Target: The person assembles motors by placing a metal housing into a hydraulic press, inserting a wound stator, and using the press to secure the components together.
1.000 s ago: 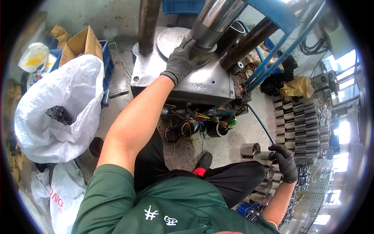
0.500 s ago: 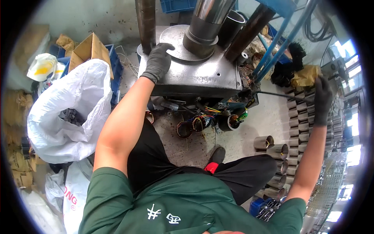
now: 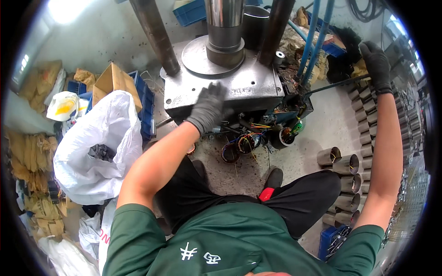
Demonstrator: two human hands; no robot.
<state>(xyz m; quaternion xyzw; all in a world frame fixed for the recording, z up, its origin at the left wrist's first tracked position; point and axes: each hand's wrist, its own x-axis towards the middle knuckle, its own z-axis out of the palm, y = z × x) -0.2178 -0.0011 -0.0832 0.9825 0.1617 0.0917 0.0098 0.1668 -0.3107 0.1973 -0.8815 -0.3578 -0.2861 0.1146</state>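
Left hand [image 3: 210,107], head view: reaching over the front edge of the metal block [image 3: 184,89], fingers outstretched and nearly together, pinching nothing; cannot tell whether touching the block.
Right hand [image 3: 378,69]: held far out at arm's length, at the outer end of the long rod [image 3: 338,83]; fingers pointing away, cannot tell whether wrapped around the rod or just pressed against it.
Shiny post [image 3: 224,14]: upright above the block, with a dark collar [image 3: 223,42] at the foot, over the round plate [image 3: 192,60]; cannot tell whether touching the plate.
Pinch risk: could trap left fingers between collar and plate, if moved closer while lowering the post; caused by reaching so near.
Rod risk: could slip off the glove and swing loose; caused by a poor hold at full stretch.
Wire risk: could snag the coloured wires [image 3: 261,126] below the block's front edge on a glove or a leg.
Tube risk: could topple the metal tubes [image 3: 351,183] just beside the right knee with one careless shift.
White sack [image 3: 69,168]: mouth gaping, dark grey crumpled stuff [image 3: 101,152] inside.
Cardboard box [image 3: 110,85]: flap raised, contents hidden; near a blue crate [image 3: 147,115], also unclear inside.
Dark can [image 3: 278,138]: below the block, copper-coloured stuff inside, green thing [image 3: 297,126] at the rim.
Blue bin [image 3: 325,240]: on the floor at lower right, holding small metal parts [image 3: 340,239].
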